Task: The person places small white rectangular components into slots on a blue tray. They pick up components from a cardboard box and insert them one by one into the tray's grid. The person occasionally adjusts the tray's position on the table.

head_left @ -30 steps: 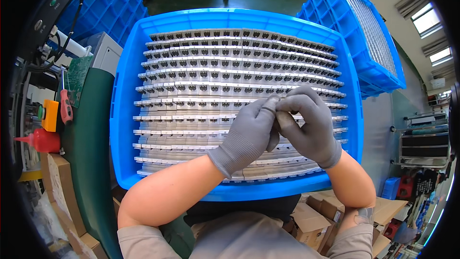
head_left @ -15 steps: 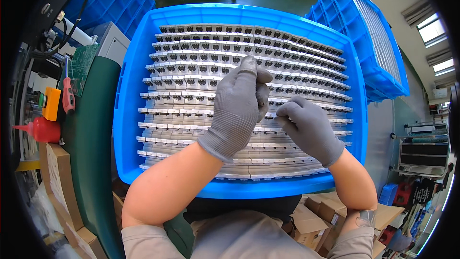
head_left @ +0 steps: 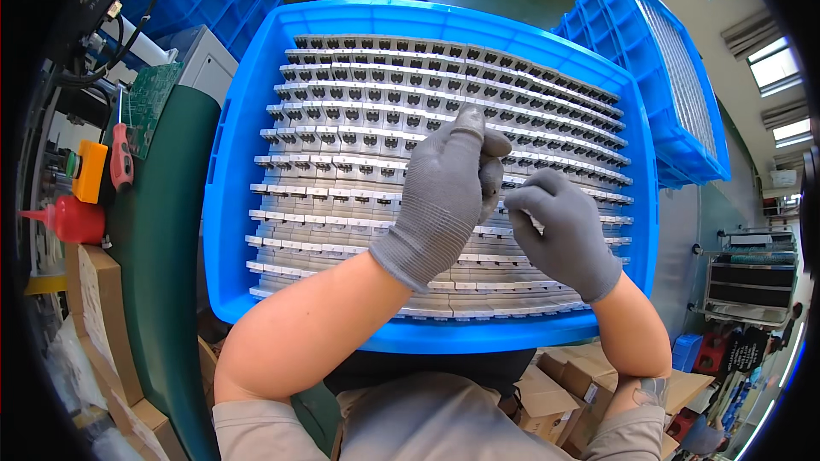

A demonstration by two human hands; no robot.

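A big blue plastic crate (head_left: 504, 337) holds many tight rows of small light-grey modules (head_left: 359, 166) with dark parts along them. Over the middle of the rows is my left hand (head_left: 448, 196) in a grey knit glove, thumb up and fingers curled closed. My right hand (head_left: 565, 226), gloved alike, hangs just right of it with thumb and fingers pinched together. A small gap separates the two hands. Whatever either hand holds, if anything, is hidden by the gloves.
Left of the crate runs a dark green surface (head_left: 171, 290) with a red-handled screwdriver (head_left: 121, 154), a red bottle (head_left: 77, 219) and a green circuit board (head_left: 152, 107) near it. Another blue crate (head_left: 675, 111) stands at the far right. Cardboard boxes (head_left: 547, 401) lie below the near rim.
Both hands have shifted slightly to the right over the rows, keeping their closed shape. The view has moved a little too.
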